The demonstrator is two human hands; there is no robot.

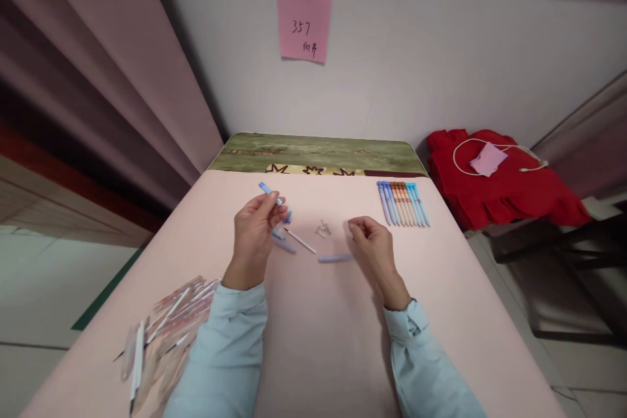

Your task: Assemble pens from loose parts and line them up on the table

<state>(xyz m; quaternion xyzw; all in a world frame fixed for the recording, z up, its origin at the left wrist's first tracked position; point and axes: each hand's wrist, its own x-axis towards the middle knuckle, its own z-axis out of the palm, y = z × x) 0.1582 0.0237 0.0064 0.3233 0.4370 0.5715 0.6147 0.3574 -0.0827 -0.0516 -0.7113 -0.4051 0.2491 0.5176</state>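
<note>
My left hand is raised over the pink table, its fingers closed round a blue pen part that sticks out up and to the left. Just below it lie a white refill, a small blue cap and a pale blue barrel piece. My right hand rests on the table with its fingers curled in a pinch; whether anything is in them I cannot make out. Another pale blue barrel piece lies at its fingertips, and small clear parts lie between my hands.
A row of several blue and orange pens lies at the table's far right. A heap of clear wrappers sits at the near left edge. A green patterned surface adjoins the far end, a pink note hangs on the wall, and red cloth with a white cable covers a chair at right.
</note>
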